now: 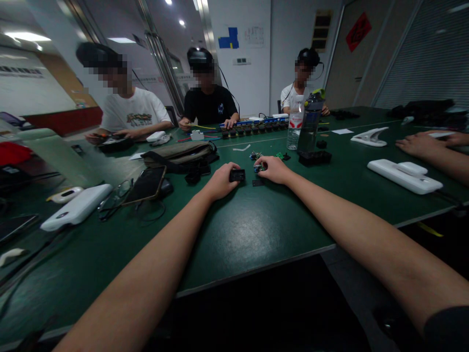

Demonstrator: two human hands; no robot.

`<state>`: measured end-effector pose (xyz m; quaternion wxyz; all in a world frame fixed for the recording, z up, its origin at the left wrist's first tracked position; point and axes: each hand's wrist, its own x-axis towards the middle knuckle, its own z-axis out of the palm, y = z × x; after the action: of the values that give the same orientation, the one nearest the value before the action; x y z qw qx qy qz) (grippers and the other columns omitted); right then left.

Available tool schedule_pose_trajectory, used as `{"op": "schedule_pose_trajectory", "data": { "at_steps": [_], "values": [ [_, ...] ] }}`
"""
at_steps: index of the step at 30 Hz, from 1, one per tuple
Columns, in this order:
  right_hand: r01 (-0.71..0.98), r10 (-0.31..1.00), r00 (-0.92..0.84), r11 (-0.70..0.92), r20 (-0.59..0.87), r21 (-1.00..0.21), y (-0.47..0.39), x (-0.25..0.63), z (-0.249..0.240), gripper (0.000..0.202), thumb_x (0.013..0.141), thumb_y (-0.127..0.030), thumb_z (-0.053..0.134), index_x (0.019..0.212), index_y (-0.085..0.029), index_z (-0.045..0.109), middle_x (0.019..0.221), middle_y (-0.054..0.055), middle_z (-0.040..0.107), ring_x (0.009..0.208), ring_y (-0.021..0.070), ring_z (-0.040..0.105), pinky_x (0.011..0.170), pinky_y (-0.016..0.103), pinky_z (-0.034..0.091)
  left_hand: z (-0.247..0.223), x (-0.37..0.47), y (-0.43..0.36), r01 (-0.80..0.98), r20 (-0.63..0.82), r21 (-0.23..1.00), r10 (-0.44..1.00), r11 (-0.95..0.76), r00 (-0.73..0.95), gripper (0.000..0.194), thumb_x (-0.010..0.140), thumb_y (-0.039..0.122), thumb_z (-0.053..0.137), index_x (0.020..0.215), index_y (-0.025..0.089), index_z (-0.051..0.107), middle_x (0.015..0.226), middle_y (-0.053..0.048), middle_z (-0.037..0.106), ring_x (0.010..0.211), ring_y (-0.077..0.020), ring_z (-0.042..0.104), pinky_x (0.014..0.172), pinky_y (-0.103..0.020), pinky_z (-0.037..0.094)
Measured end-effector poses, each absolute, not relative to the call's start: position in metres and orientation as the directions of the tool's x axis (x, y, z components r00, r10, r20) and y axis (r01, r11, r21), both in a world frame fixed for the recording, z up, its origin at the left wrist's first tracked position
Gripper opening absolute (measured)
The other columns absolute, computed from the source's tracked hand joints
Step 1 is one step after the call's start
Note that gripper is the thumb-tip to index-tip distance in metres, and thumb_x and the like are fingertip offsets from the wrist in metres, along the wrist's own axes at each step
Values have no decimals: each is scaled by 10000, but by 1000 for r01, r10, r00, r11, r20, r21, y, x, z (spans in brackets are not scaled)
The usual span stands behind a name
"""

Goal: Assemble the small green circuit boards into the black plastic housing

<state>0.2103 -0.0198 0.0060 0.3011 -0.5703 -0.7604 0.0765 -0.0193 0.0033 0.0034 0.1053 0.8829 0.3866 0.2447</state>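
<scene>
Both my arms reach out over the green table [234, 239]. My left hand [221, 182] is closed on a small black open-topped plastic case [238, 175]. To its right, my right hand [274, 169] pinches a small electronic part with blue bits and wires [259, 167], whose exact kind I cannot make out. A flat black plate [258, 183] lies on the table just below the right fingers. Beyond that hand are another small wired part [253, 156] and a green circuit board [281, 155].
Left are a grey-green bag [179, 154], a phone [145, 185], glasses [113, 195] and a white power bank [76, 208]. A water bottle [294, 127], dark bottle [309, 122] and black box [315, 157] stand right. Several people sit around; a co-worker's hands [421, 144] rest far right.
</scene>
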Motion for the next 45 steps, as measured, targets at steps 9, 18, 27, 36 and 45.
{"op": "schedule_pose_trajectory", "data": {
  "at_steps": [9, 18, 27, 36, 45],
  "values": [
    [810, 907, -167, 350, 387, -471, -20, 211, 6, 324, 719, -121, 686, 1033, -167, 756, 852, 11, 671, 745, 149, 565, 744, 249, 416, 4, -19, 2, 637, 351, 378, 740, -672, 573, 390, 725, 209, 637, 1109, 203, 572, 1143, -87, 649, 1087, -252, 621, 1002, -411, 480],
    [801, 900, -172, 364, 400, -475, -18, 212, 4, 317, 715, -121, 672, 1017, -166, 755, 827, 11, 664, 731, 146, 553, 736, 250, 417, 4, -18, 2, 657, 365, 376, 756, -654, 544, 349, 721, 319, 694, 1028, 194, 584, 1077, -91, 646, 1019, -257, 625, 948, -409, 500],
    [810, 915, -135, 323, 380, -490, -18, 212, 5, 349, 707, -87, 661, 1036, -153, 759, 810, 11, 663, 689, 139, 533, 715, 243, 414, 6, -16, -3, 694, 296, 420, 811, -584, 504, 381, 866, 428, 600, 1166, 195, 589, 927, -65, 701, 849, -234, 662, 825, -364, 511],
    [831, 918, -87, 281, 387, -480, -14, 214, 1, 378, 693, -73, 666, 1046, -159, 768, 828, 24, 694, 712, 151, 565, 728, 248, 432, 8, -15, 2, 718, 284, 390, 817, -577, 502, 341, 975, 442, 383, 910, 221, 635, 908, -67, 707, 882, -241, 664, 826, -329, 485],
    [845, 939, -4, 187, 344, -501, -16, 214, 4, 333, 727, -146, 714, 1054, -163, 777, 832, 35, 725, 742, 161, 619, 742, 258, 454, 10, -15, 2, 763, 282, 313, 822, -566, 495, 374, 962, 424, 358, 694, 229, 532, 766, -71, 655, 810, -240, 638, 779, -331, 464]
  ]
}}
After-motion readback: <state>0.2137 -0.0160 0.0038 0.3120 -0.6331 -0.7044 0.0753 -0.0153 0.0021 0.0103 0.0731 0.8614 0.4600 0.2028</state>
